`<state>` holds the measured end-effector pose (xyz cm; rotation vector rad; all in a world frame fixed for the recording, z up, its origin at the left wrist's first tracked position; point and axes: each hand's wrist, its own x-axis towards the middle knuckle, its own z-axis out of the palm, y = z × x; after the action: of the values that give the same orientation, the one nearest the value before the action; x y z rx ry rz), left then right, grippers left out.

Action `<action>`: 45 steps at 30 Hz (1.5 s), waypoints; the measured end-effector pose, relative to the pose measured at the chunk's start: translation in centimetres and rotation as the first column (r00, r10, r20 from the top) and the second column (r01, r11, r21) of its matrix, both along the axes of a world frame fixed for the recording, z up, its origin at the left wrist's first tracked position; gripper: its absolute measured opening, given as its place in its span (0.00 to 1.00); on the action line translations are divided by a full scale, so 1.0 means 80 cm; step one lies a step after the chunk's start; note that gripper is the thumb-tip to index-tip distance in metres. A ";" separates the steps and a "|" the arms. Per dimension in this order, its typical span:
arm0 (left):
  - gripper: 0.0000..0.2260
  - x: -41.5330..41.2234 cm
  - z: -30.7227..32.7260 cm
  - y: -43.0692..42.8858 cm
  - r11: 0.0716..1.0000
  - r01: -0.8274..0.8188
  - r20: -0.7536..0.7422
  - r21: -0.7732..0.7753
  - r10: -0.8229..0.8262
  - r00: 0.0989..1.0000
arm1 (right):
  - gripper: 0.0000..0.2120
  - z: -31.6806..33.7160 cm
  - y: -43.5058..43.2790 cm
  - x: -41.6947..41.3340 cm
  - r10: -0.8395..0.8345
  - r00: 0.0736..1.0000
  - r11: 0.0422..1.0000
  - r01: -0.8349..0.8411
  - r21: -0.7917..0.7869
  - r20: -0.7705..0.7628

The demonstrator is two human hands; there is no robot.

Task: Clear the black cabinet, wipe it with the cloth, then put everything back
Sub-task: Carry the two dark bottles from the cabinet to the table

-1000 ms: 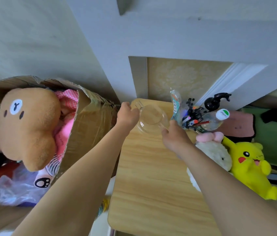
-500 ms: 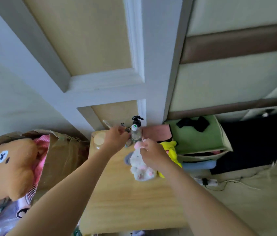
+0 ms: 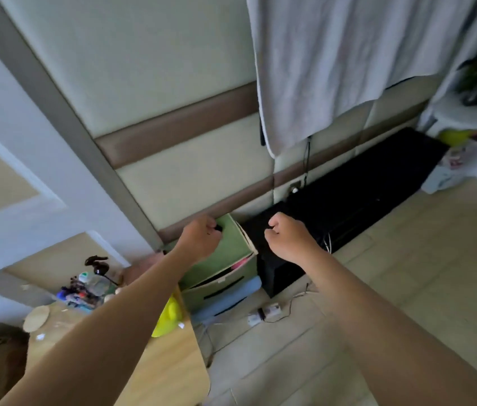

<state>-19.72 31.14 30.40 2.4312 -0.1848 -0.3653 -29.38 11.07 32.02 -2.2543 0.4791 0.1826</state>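
The long, low black cabinet [image 3: 363, 186] stands against the padded wall, and I see nothing on its top. My right hand [image 3: 288, 238] hovers above its left end with the fingers curled and nothing in them. My left hand [image 3: 199, 240] is also curled, above the green fabric box [image 3: 231, 259] beside the cabinet. A bit of a black thing [image 3: 218, 228] shows at its fingertips; I cannot tell if they touch it. The things sit on the wooden table [image 3: 172, 376]: a pen holder with bottles [image 3: 85, 288], a yellow plush [image 3: 170, 315] and a round bowl [image 3: 36, 317].
Grey-white fabric [image 3: 333, 68] hangs on the wall above the cabinet, with cables running down behind it. A power strip with wires [image 3: 263, 313] lies on the floor in front of the green box. A white stand with a plant [image 3: 471, 112] is at the far right.
My view has swung right, from the wooden table to the black cabinet. Both hands left the bowl and the toys on the table and now hang curled over the green box and the cabinet end.
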 end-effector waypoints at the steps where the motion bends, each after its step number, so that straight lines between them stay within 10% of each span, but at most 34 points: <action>1: 0.11 -0.005 0.004 -0.029 0.999 0.044 0.004 0.013 -0.044 0.999 | 0.16 0.004 -0.025 -0.014 -0.028 1.000 1.000 0.028 -0.006 -0.004; 19: 0.12 -0.055 0.080 -0.404 0.797 0.604 0.087 0.007 -0.602 0.794 | 0.15 0.074 -0.304 -0.165 -0.489 0.868 0.863 0.496 -0.101 0.081; 45: 0.13 -0.030 0.055 -0.642 0.724 0.690 0.043 -0.003 -0.689 0.724 | 0.20 0.034 -0.533 -0.186 -0.579 0.815 0.810 0.579 -0.097 0.034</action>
<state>-22.14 -20.25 34.84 2.2636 -1.1325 -0.6326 -44.26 -31.60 34.71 -2.0931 1.1730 -0.1676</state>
